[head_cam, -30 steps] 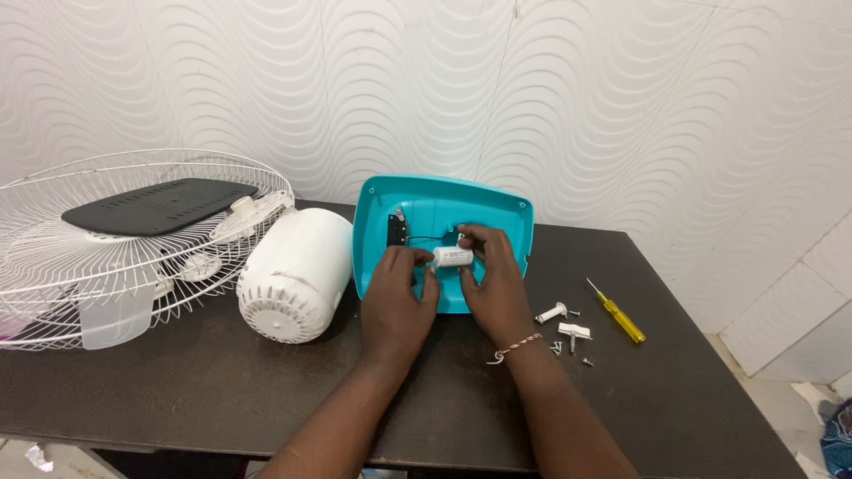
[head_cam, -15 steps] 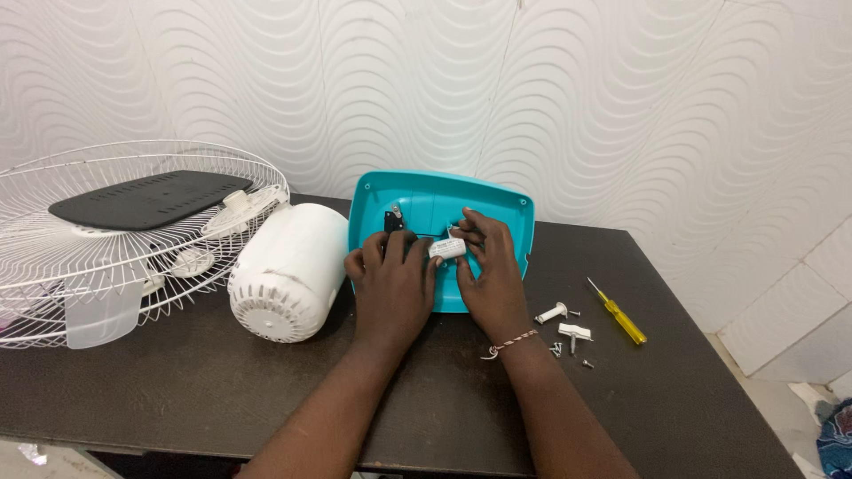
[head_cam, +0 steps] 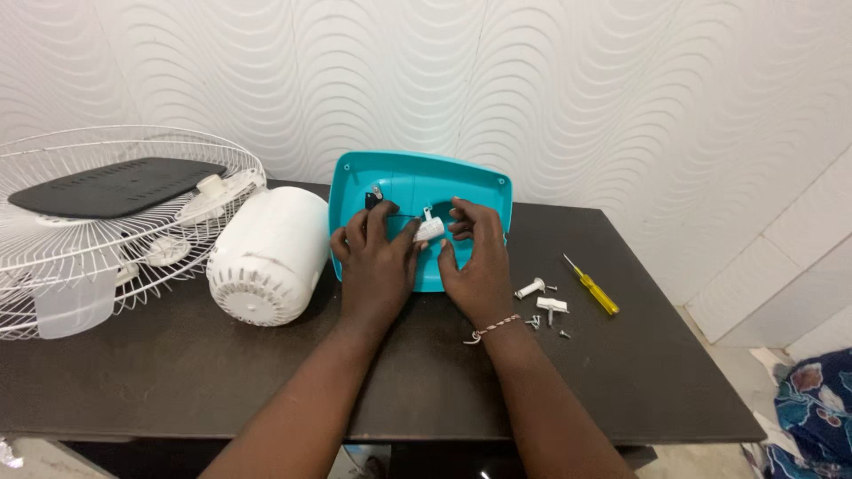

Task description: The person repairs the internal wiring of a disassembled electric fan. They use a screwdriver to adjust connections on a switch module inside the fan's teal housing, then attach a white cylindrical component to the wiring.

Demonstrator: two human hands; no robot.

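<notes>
Both my hands are inside the shallow teal plastic fan-base shell (head_cam: 479, 182), which lies open side up on the dark counter (head_cam: 666, 372). Between them sits the small white plastic block (head_cam: 429, 230), a part with thin wires running off it. My left hand (head_cam: 377, 266) pinches its near-left end between thumb and fingers, so that grip is closed on the block. My right hand (head_cam: 479, 266) touches it from the other side, fingertips curled over its far-right end; whether that grip truly clamps it or only steadies it, I cannot tell.

The block's long axis runs roughly crosswise, from one grip to the other, tilted up a little toward the right. It lies just beyond both palms, at the fingertips, near the middle of the shell. Neither hand is clearly nearer; the left has the firmer hold.

Well off to the right of my right grip lie loose screws (head_cam: 539, 321), two small white plastic pieces (head_cam: 550, 304) and a yellow-handled screwdriver (head_cam: 593, 286). To the left of my left grip rests the white ribbed motor housing (head_cam: 266, 253), with the white wire fan guard (head_cam: 98, 231) beyond.
</notes>
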